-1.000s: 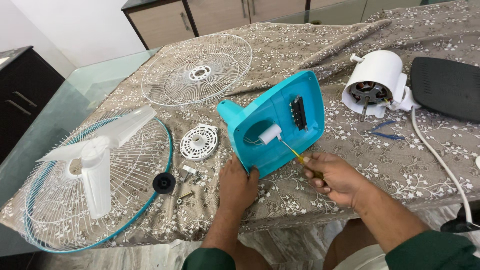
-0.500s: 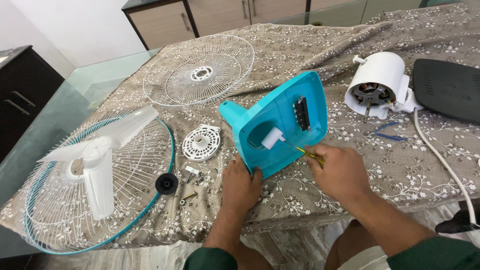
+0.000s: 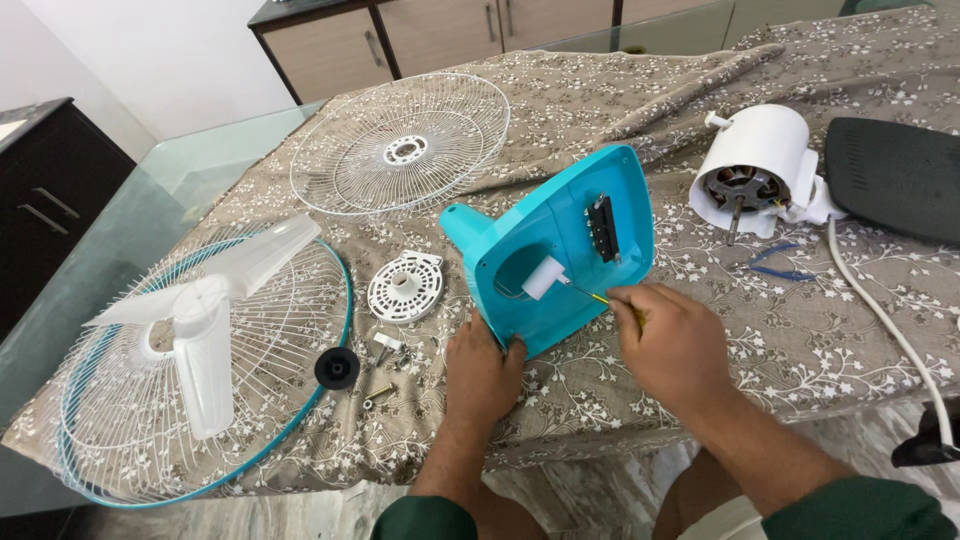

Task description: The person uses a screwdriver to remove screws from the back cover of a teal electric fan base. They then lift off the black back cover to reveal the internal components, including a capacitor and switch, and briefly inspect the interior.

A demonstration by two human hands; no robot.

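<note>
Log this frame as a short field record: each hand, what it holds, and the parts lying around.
left hand: steadies the lower edge of the turquoise fan housing, which stands tilted on the cloth
right hand: grips a yellow-handled screwdriver, tip at the white cylinder inside the housing
left of hands: white fan blade lying on a teal-rimmed grille; black knob; loose screws; white round plate
far side: white wire grille
right: white motor, white cable, black base
surface: floral cloth over glass table
</note>
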